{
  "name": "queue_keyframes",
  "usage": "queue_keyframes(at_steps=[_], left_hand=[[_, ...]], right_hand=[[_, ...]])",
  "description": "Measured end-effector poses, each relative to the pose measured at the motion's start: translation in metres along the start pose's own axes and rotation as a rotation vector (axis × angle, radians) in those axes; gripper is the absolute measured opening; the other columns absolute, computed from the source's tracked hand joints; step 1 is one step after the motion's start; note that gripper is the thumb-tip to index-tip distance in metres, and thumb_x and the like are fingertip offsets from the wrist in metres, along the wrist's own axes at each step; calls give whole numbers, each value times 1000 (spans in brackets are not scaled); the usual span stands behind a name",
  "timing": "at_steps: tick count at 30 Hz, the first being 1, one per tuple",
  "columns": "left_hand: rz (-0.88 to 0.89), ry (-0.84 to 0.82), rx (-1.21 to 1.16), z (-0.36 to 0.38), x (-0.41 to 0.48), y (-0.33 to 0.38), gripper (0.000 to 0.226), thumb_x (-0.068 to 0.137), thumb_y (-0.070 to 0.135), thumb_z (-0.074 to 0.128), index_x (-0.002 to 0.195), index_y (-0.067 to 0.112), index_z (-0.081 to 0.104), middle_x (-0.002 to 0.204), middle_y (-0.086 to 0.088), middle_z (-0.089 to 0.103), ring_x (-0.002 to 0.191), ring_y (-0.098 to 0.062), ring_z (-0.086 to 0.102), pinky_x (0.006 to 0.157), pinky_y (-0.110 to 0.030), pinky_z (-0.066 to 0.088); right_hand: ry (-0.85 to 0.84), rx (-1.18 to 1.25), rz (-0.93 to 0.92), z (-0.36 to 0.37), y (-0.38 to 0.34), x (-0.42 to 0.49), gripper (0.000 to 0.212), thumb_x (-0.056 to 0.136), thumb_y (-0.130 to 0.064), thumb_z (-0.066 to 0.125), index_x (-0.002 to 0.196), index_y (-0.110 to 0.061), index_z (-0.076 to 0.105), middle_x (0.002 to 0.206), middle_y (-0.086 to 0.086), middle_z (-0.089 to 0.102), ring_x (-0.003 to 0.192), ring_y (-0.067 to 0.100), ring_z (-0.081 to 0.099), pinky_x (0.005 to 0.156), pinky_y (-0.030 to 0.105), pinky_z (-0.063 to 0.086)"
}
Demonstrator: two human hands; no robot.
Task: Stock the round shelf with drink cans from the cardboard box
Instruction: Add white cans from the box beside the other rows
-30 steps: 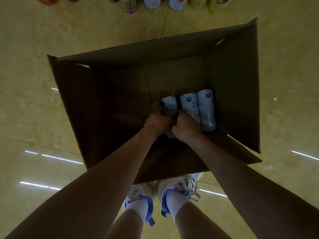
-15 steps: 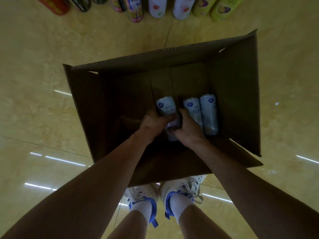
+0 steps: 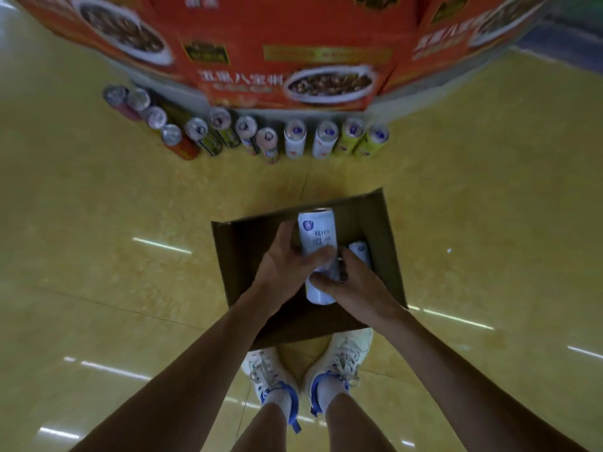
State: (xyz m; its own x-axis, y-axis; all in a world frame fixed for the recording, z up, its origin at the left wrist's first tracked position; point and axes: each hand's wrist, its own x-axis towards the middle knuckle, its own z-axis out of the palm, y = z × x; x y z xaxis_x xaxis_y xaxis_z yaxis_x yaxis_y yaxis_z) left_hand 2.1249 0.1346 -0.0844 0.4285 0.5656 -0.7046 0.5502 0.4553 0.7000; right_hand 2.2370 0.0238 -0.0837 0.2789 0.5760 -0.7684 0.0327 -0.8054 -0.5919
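Just below the middle of the frame, holding one white can (image 3: 316, 236) above the open cardboard box (image 3: 239, 252) with both hands. Gripping its upper half with the left hand (image 3: 283, 267), thumb lying across the printed label, the other fingers curling round the far side. Gripping its lower end with the right hand (image 3: 357, 290), thumb bending over the can, the remaining fingers wrapping behind it and mostly hidden. Pointing the top of the can toward the upper edge of the frame, label facing the camera.

Right of the held can, showing a second white can (image 3: 360, 252) lying low inside the box, partly covered by the right hand.

Toward the bottom of the frame, standing in white and blue shoes (image 3: 270, 375) on the yellow floor (image 3: 130, 223), toes at the near side of the box.

Across the upper part of the frame, facing a row of cans (image 3: 295, 140) standing upright on the floor at the foot of the round shelf (image 3: 383, 104), under blurred red cartons (image 3: 293, 44).
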Motion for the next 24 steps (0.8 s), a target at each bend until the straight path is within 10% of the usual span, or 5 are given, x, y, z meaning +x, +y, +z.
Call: queue_keyframes(at_steps=[12,24], left_hand=[[198,43,38,-25,-182,199,50,81,37,82,120,30,51,99,4,75,85,-8,74,75,-45,62],[462,66,74,-47,-341,361,53,83,32,83,125,28,51,107,5,72,88,-3,72,71,-33,63]], right_hand=[[-31,104,-207,-84,-159,-197,75,68,-76,72,127,-36,50,122,-9,68,111,12,67,95,52,54],[104,115,-453,-139,-295,-380,52,91,-19,73,136,-22,47,123,-6,67,106,1,67,83,21,55]])
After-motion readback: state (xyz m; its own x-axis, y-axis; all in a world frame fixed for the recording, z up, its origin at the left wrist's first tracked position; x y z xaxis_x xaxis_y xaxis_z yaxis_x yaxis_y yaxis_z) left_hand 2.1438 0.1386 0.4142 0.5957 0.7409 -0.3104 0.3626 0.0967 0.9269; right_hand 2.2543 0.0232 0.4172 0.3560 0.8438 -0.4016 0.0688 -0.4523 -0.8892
